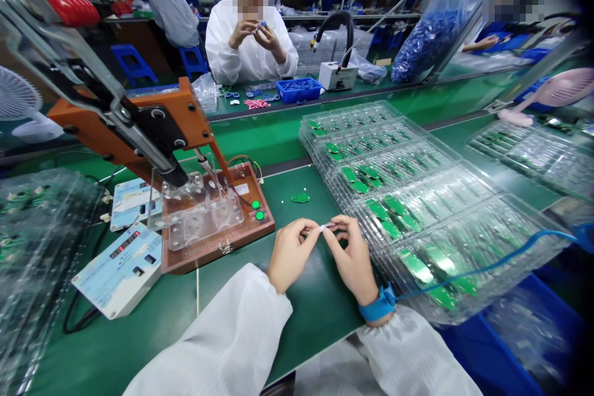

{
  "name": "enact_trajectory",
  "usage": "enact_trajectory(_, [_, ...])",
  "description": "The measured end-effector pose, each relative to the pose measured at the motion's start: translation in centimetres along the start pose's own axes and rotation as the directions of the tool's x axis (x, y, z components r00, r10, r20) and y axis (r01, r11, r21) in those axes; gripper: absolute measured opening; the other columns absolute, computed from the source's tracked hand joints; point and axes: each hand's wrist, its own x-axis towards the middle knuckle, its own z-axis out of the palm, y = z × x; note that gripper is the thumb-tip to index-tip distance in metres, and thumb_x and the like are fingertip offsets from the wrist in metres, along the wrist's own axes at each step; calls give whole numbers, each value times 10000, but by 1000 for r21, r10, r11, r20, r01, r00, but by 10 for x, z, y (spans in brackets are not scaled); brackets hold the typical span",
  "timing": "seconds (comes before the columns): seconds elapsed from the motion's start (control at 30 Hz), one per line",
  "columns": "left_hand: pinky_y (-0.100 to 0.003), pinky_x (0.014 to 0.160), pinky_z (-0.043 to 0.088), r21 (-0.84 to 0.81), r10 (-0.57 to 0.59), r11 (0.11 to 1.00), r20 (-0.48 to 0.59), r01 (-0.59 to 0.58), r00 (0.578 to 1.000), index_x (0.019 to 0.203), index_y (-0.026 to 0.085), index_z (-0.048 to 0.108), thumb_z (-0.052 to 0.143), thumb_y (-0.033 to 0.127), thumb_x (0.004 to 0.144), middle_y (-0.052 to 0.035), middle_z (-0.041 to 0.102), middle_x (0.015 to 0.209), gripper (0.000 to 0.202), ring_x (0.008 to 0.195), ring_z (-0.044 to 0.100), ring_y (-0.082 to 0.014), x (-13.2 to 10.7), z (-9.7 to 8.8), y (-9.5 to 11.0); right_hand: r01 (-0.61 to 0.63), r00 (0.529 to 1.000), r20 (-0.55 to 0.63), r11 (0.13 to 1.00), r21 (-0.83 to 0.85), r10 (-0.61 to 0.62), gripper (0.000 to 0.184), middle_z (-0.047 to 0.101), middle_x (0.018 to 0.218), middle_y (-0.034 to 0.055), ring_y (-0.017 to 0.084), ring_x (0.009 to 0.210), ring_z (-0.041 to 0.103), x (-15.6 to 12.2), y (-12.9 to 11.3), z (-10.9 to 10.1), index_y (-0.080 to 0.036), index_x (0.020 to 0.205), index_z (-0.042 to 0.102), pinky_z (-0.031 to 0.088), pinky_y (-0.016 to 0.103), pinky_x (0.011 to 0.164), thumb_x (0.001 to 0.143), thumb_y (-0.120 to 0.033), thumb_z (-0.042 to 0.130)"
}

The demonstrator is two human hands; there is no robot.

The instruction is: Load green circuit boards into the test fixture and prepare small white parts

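My left hand (291, 253) and my right hand (352, 258) meet above the green bench mat (315, 284), pinching a small white strip-like part (326, 226) between their fingertips. Its exact form is too small to tell. A green circuit board (300, 197) lies flat on the mat just beyond my hands. To the right, stacked clear plastic trays (408, 210) hold rows of green circuit boards, close to my right hand. A blue wrist strap (378, 303) circles my right wrist, its blue cord (482, 263) running across the trays.
An orange bench press (139, 130) with a clear fixture on a brown base (208, 216) stands to my left, beside white digital meters (118, 269). More trays lie at both sides. A blue bin (505, 346) sits at lower right. A co-worker (250, 43) works across the bench.
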Motion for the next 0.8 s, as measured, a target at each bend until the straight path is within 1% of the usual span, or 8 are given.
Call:
enact_trajectory(0.07, [-243, 627, 448, 2, -4, 1000, -51, 5, 999, 852, 176, 704, 614, 261, 904, -6, 700, 797, 134, 698, 616, -142, -1, 1, -2, 114, 990, -69, 990, -81, -119, 120, 604, 930, 41, 197, 838, 576, -3, -6, -1, -224, 985, 557, 459, 329, 752, 956, -336, 589])
enact_trajectory(0.1, [-245, 625, 447, 6, 1, 1000, -65, 0, 998, 847, 177, 704, 613, 253, 901, -7, 703, 799, 130, 694, 614, -141, -1, 1, -2, 175, 982, -52, 976, -128, -183, 91, 603, 883, 38, 197, 814, 569, -5, -9, -1, -226, 927, 561, 454, 335, 748, 968, -308, 568])
enact_trajectory(0.13, [-247, 627, 447, 11, 8, 1000, -73, -7, 997, 844, 178, 705, 612, 244, 900, -7, 706, 803, 127, 694, 614, -141, -1, 1, -3, 228, 972, -17, 960, -165, -234, 113, 605, 845, 36, 199, 797, 566, -6, -12, -2, -228, 882, 563, 449, 341, 745, 979, -284, 543])
enact_trajectory(0.2, [-249, 629, 445, 24, 25, 999, -82, -23, 996, 844, 182, 711, 613, 228, 900, -5, 710, 808, 122, 695, 616, -140, -1, 1, -3, 277, 961, 53, 940, -201, -272, 155, 618, 807, 36, 202, 779, 569, -7, -15, -2, -229, 853, 576, 443, 346, 732, 991, -255, 510])
enact_trajectory(0.27, [-249, 630, 441, 48, 48, 998, -85, -44, 995, 849, 185, 718, 618, 216, 903, -5, 710, 812, 118, 704, 619, -139, -2, 0, -2, 263, 965, 71, 940, -217, -254, 167, 629, 794, 31, 197, 750, 570, -7, -15, -2, -226, 855, 598, 438, 337, 711, 991, -243, 502])
enact_trajectory(0.43, [-248, 642, 444, 109, 124, 987, -54, -118, 991, 865, 191, 729, 628, 199, 915, -7, 694, 809, 113, 743, 626, -147, -4, 0, 1, 183, 983, 16, 965, -190, -183, 156, 658, 818, 24, 181, 723, 577, -5, -9, 1, -216, 871, 642, 434, 308, 674, 977, -237, 529])
enact_trajectory(0.63, [-256, 656, 459, 141, 167, 977, -38, -160, 985, 860, 194, 728, 632, 183, 922, -10, 704, 821, 115, 769, 634, -158, -4, 1, 1, 141, 990, 6, 975, -170, -142, 190, 662, 788, 22, 176, 689, 584, -4, -7, -1, -211, 834, 646, 443, 299, 660, 969, -269, 526])
enact_trajectory(0.8, [-301, 764, 492, 215, 222, 952, -4, -216, 975, 893, 197, 714, 589, 193, 957, -29, 717, 891, 140, 849, 637, -186, -6, 1, 1, 105, 994, 7, 981, -161, -106, 201, 674, 803, 27, 177, 681, 589, -3, -6, 0, -213, 826, 646, 457, 304, 649, 964, -293, 524])
